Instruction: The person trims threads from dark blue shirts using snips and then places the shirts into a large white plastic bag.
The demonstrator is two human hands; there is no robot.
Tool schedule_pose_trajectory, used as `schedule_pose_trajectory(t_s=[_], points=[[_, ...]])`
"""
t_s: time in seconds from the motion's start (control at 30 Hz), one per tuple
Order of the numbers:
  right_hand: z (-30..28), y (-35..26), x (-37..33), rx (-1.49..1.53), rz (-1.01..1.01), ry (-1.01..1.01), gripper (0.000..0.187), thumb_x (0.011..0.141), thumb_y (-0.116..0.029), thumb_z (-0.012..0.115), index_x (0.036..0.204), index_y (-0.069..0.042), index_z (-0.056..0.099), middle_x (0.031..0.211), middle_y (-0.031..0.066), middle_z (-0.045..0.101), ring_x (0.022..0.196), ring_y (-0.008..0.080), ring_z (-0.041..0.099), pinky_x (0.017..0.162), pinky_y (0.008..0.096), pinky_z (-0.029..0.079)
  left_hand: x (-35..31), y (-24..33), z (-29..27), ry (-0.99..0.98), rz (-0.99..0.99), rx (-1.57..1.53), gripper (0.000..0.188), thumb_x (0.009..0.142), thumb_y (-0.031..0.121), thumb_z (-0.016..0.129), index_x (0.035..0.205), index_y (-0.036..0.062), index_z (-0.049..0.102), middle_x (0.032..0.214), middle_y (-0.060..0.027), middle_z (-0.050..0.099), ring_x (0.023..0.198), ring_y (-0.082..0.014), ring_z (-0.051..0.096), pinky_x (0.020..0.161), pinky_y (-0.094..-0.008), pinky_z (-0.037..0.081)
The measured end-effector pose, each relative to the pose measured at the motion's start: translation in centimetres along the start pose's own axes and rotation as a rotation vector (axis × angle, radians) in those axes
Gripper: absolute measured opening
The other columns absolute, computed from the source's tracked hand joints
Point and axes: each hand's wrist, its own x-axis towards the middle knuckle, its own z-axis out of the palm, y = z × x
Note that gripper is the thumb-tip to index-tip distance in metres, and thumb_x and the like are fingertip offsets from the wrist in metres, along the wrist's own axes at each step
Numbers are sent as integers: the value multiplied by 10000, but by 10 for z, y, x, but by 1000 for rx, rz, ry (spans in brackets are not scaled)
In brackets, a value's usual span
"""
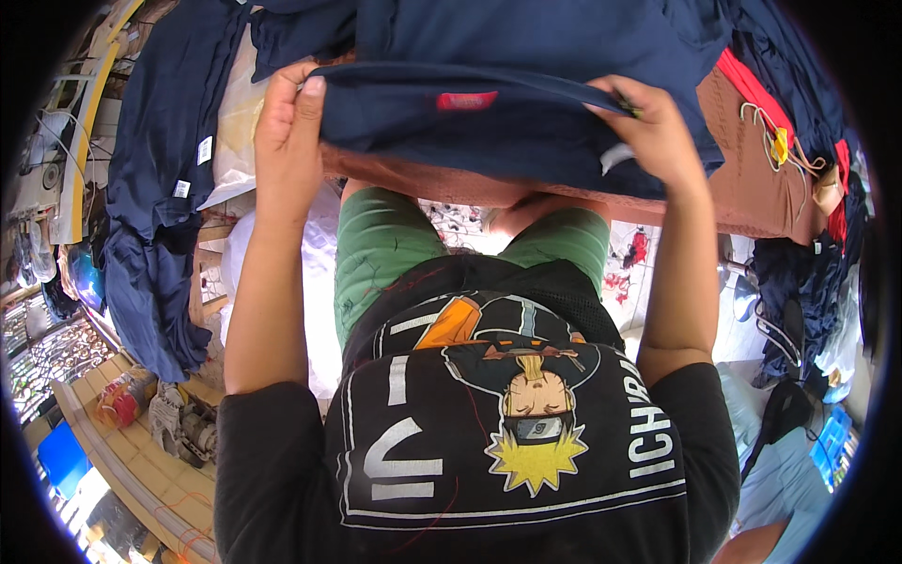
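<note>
A navy blue garment (395,117) is stretched between my two hands, its long edge band running level across the top. A small red label (467,100) is sewn inside it near the middle. My left hand (291,122) pinches the band's left end, thumb on the near side. At the right end my right hand (648,127) is closed on the band. A small dark thing with a yellow-green bit (631,106) shows by its fingers; its kind is unclear. A white tag (616,158) hangs just left of my right wrist. The garment's lower part rests over a brown cloth-covered surface.
More navy garments (526,33) lie on the brown cloth (752,179) ahead. Others with white tags hang at the left (155,160). Red fabric (756,89) and loose cords (799,155) lie at the right. A slatted wooden bench (141,461) stands lower left, holding several bundled things.
</note>
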Motion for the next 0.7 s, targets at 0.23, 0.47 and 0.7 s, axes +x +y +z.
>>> schedule_pose_trajectory(t_s=[0.23,0.47,0.7], points=[[-31,-2,15,-12,139,144,288,807,-307,721,829,-40,615,745,-81,559,703,22,462,649,198,378,11,-7,2,-59,-222,380,216,931,220,571,1032,30,591,992,-40,613,892,-36,518,797,-190,409],[-3,-35,17,-476,-93,510,337,765,-291,758,984,-53,661,750,-12,580,673,71,482,633,205,407,17,-2,28,-77,337,794,207,801,140,680,982,43,662,937,-94,664,875,-251,633,800,-314,486],[64,-27,28,-230,-17,65,412,775,-334,708,1054,-63,574,872,131,645,809,278,634,729,351,493,-2,-34,77,-247,281,902,312,735,165,746,1010,38,672,1033,-77,647,861,-211,633,778,-294,500]])
